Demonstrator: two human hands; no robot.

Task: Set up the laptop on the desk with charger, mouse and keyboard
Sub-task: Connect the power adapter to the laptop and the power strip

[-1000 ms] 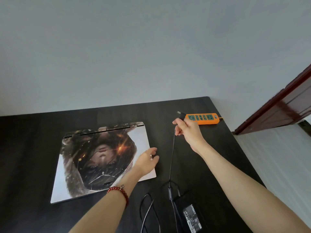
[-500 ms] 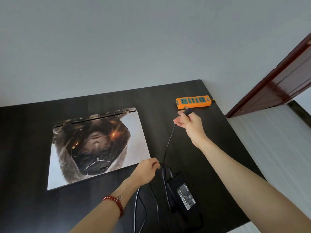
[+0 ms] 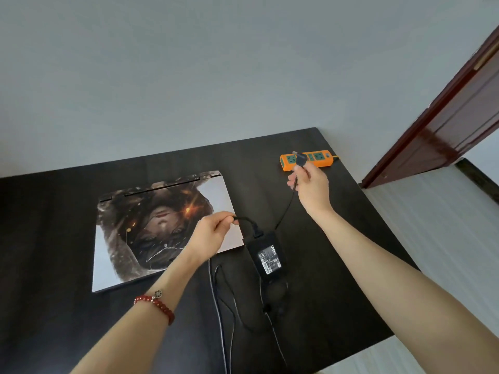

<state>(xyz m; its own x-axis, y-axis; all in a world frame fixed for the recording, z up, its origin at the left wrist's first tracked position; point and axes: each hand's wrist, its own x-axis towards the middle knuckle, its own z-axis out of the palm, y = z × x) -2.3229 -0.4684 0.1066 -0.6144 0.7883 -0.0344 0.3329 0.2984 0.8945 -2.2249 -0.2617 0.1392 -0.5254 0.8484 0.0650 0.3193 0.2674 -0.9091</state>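
A closed laptop (image 3: 151,233) with a picture skin on its lid lies on the dark desk (image 3: 54,265). To its right sits the black charger brick (image 3: 267,256), with its cables (image 3: 224,306) looped toward the front edge. My left hand (image 3: 213,233) pinches one black cable just left of the brick, over the laptop's right edge. Raised above the desk, my right hand (image 3: 310,184) holds the charger's plug (image 3: 300,159) right in front of the orange power strip (image 3: 321,160). No mouse or keyboard is in view.
The desk stands against a grey wall. Its right edge runs close behind the power strip, with pale floor (image 3: 445,238) beyond. A dark red door (image 3: 459,117) stands at the far right.
My left hand left the laptop's edge and took up a cable beside the brick. My right hand stays by the power strip with the plug.
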